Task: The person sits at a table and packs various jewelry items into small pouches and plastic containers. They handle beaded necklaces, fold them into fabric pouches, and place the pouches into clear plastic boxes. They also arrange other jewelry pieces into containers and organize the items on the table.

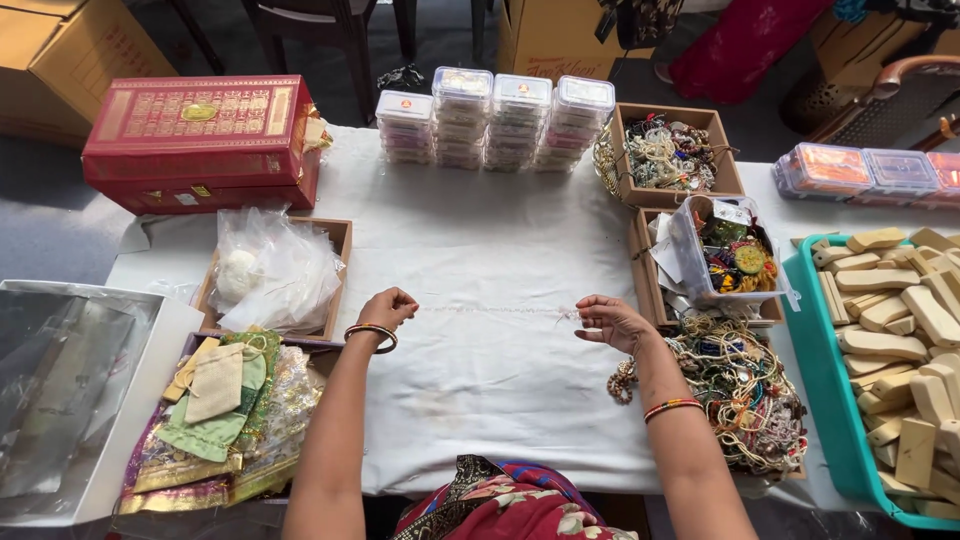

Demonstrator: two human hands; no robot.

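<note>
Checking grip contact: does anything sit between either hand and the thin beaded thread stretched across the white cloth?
Nothing visible. The left hand and right hand each pinch an end of the beaded thread, stretched over bare white cloth.

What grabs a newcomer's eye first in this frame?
Probably the two hands, left and right, at the middle of the white cloth, stretching a thin thread between them. Next, the red box at the far left corner, and the teal tray of pale wooden blocks on the right edge. A tangle of beaded cords lies just by the right wrist.
</note>
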